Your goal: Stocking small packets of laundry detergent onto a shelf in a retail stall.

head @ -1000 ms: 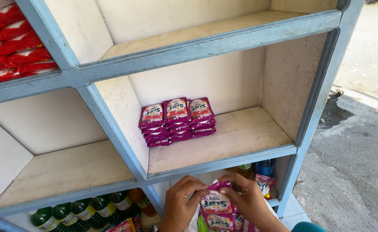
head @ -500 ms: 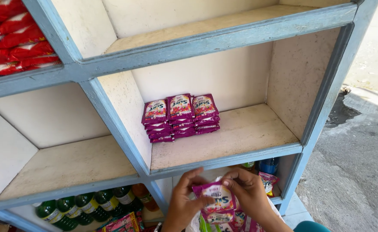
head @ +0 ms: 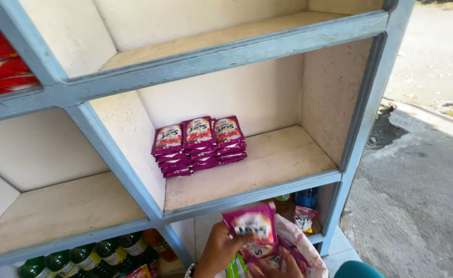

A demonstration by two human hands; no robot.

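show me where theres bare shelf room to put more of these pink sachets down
Free: the middle shelf board right of the stacked pink sachets, up to the side wall; the left compartment; the top shelf. Crowded: the bottom row with green bottles, and where the left hand holds a sachet.

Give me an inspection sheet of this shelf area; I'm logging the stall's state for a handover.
Surface: bare wooden compartment board, blue-framed shelf unit.
Job's things: pink sachet held up below the board; stacked pink sachets in three piles at the back of the compartment.
Clutter: green bottles on the lower shelf; red packets upper left; white bag.
Hands: left hand grips the sachet; right hand beneath it, mostly hidden.
Cables: nothing seen.
Surroundings: paved ground to the right.
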